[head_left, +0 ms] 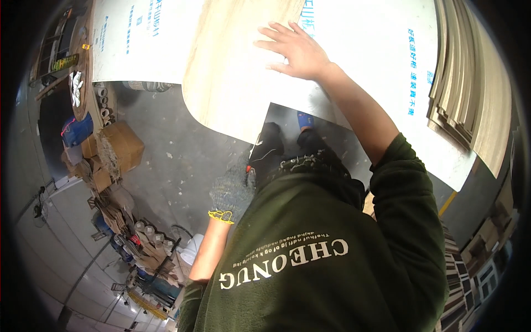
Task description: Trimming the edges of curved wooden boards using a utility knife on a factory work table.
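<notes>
My right hand (294,51) is bare and lies with fingers spread on a light wood-grain board (232,72). That board has a rounded near-left corner and a pointed near-right corner, and it juts past the white sheet (354,61) beneath it. A grey knit glove with a yellow cuff covers my left hand (232,191), which is closed below the board's pointed corner. By its fingers shows a small red piece (248,168) of something slim; its kind is hard to make out, with a thin tip near the corner.
Stacked wood-grain panels (470,83) lie on the right of the white sheet. On the left, cardboard boxes (123,146), a blue bag (77,130) and a white glove or cloth (76,88) are visible. Scrap cardboard (113,213) piles up along the wall. Grey floor (171,144) shows below the board.
</notes>
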The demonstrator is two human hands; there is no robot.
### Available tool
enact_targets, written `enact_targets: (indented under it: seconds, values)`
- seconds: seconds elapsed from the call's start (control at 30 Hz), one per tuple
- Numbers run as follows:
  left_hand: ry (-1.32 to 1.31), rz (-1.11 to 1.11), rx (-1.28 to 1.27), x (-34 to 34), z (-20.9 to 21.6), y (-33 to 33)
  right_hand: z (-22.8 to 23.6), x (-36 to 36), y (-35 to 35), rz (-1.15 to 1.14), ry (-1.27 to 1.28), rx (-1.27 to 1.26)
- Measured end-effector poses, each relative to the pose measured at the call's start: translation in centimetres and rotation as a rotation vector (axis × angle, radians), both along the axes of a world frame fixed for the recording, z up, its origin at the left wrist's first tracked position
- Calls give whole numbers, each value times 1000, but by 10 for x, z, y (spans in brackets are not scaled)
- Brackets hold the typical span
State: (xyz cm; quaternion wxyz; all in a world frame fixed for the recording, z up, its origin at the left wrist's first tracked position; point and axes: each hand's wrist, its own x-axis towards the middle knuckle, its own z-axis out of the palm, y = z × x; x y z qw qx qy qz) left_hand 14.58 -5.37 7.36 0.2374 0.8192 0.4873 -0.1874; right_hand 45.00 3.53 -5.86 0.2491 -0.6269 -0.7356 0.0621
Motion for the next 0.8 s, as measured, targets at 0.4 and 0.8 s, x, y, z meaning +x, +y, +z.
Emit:
enact_targets:
  seconds: [0.4,0.8]
  values:
    - [79,-34,-44,16,17,13,0,2,1,-36,31,10]
    - [202,-62,-151,19,10,21,-7,0,7,-30,4,37]
